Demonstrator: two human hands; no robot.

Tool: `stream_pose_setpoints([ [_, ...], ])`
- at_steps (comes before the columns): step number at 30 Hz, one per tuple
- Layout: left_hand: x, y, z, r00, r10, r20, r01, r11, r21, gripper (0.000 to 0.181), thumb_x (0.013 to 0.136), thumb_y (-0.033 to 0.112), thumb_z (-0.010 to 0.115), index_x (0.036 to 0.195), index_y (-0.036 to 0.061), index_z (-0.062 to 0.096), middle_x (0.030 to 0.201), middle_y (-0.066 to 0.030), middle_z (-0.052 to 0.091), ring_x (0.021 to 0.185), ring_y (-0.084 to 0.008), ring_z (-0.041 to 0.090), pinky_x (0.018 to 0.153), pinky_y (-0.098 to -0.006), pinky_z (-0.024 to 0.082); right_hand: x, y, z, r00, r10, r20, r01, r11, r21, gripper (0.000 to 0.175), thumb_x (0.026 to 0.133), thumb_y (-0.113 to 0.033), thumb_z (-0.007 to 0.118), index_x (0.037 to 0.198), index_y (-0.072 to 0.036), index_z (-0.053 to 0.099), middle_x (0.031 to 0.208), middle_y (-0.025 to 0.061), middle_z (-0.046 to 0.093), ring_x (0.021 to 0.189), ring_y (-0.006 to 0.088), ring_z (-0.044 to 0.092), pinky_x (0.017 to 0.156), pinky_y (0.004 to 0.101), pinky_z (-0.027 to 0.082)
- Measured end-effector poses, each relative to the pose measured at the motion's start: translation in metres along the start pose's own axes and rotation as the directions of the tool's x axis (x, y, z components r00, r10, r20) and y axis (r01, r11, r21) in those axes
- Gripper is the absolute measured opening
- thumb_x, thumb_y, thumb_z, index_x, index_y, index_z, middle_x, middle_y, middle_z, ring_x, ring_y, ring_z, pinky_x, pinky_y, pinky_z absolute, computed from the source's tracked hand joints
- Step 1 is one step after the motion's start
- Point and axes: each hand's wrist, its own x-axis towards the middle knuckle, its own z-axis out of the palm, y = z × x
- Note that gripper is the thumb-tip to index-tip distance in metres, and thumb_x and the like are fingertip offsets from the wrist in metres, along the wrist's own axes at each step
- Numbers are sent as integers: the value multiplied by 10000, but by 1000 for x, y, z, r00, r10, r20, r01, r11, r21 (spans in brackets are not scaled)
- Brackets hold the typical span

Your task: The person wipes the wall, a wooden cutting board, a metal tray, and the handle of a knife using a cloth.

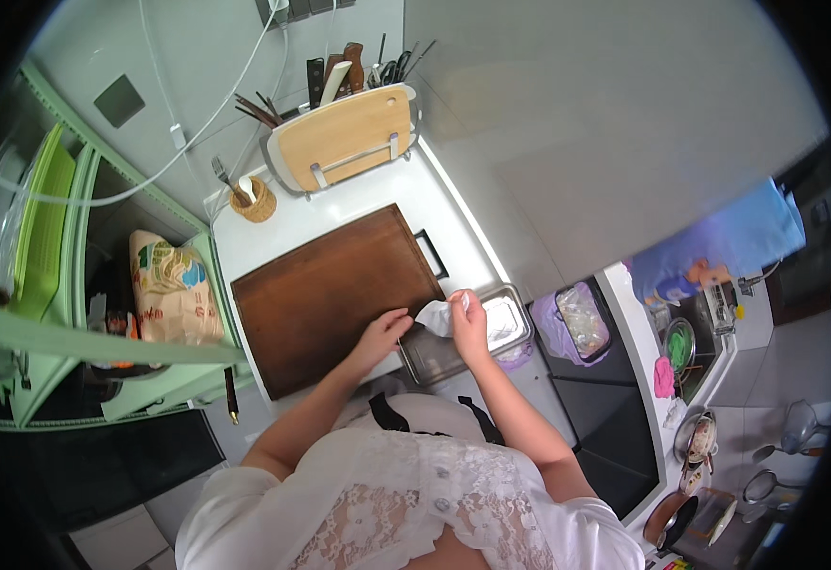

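My right hand (468,324) pinches a crumpled white sheet (435,318), thin like tissue or film; its exact material is unclear. The sheet hangs toward my left hand (381,340), whose fingers are loosely bent and seem just short of it. My left hand is over the near right edge of a dark brown wooden board (330,292) on the white counter (337,208). Beneath my right hand is a rectangular metal tray (438,358), its shiny far end showing past my wrist. A black handle (432,254) sticks out at the board's far right side.
Behind the board stand a rack with a light cutting board (347,139) and knives (337,75), and a woven cup (253,200) with cutlery. Green shelving (226,306) borders the left. A lined bin (583,322), sink (700,342) and pans (672,520) are on the right.
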Motion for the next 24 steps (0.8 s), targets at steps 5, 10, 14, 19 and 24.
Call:
stream_pose_setpoints([
  [5,6,-6,9,885,438,156,-414,590,693,389,720,204,701,1000,-19,548,983,-181,556,953,-327,530,836,-394,437,7,55,46,987,148,66,-152,986,66,142,926,-132,488,841,-38,551,762,-10,544,710,61,491,646,207,401],
  [10,19,-20,-7,914,359,190,-383,607,696,331,704,148,690,962,-19,568,948,-183,552,946,-342,525,832,-408,433,9,45,51,984,162,76,-169,981,99,138,914,-117,505,830,-29,571,789,-3,567,733,71,499,665,218,407],
  [14,23,-13,-27,923,344,171,-378,738,559,289,725,136,691,967,2,609,923,-163,547,889,-305,545,799,-375,446,18,8,35,978,207,10,-207,969,133,126,893,-126,518,843,-34,588,786,4,581,744,79,509,698,207,398],
  [19,-15,92,-68,880,455,139,-467,770,434,208,751,88,673,939,27,610,863,-111,534,778,-237,554,675,-309,457,50,-68,25,955,296,-30,-298,948,-116,366,904,-246,541,620,-18,579,489,-37,450,478,50,390,465,222,313],
  [24,-44,148,-92,852,521,-48,-393,698,599,209,733,59,676,928,31,603,814,-100,570,749,-247,566,649,-314,457,99,-86,47,985,133,-114,-138,990,-35,280,907,-253,507,780,-15,581,592,-24,472,557,57,420,510,225,334],
])
